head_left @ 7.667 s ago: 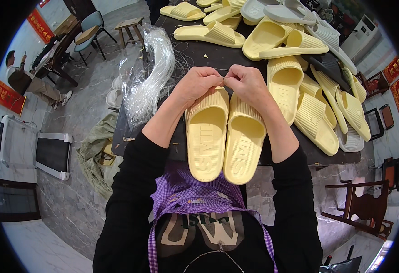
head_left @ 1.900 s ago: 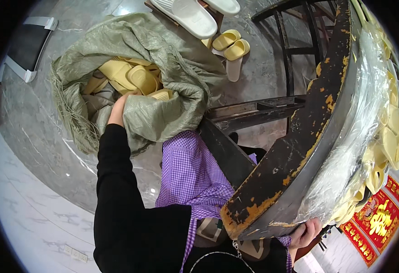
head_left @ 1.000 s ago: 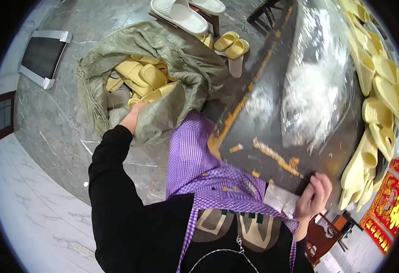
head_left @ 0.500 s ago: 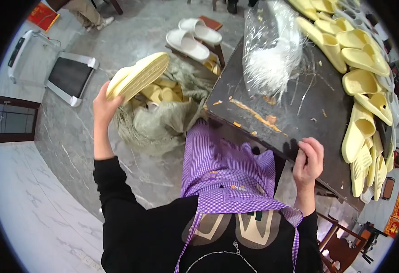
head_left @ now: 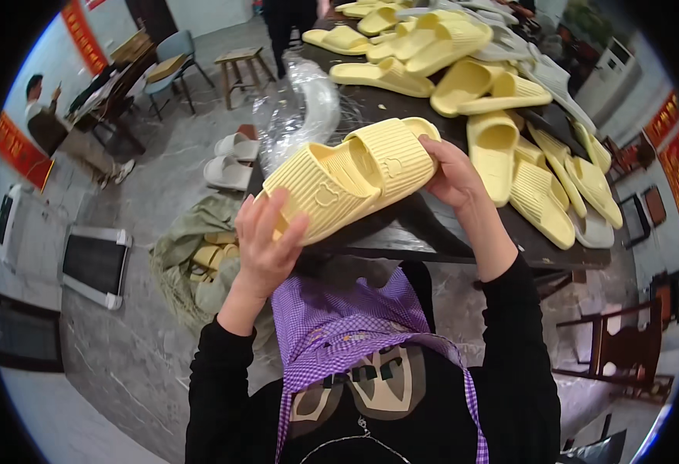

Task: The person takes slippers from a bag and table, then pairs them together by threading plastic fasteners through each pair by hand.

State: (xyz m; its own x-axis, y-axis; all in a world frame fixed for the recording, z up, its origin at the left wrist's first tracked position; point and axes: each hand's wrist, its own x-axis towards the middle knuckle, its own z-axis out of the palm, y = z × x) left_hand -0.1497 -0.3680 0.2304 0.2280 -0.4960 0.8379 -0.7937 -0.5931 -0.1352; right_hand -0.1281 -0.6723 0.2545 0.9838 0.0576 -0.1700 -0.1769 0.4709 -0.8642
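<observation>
- My left hand (head_left: 266, 240) and right hand (head_left: 448, 166) clamp the pair of yellow slippers (head_left: 351, 178) — lifted over the dark table (head_left: 432, 240).
- Next, I judge: set them down at twelve o'clock — level, soles together.

Both arms raised, elbows bent.
Left hand (head_left: 266, 247) with fingers spread upward; right hand (head_left: 452, 170) curled, gripping, black sleeves to the wrists.
</observation>
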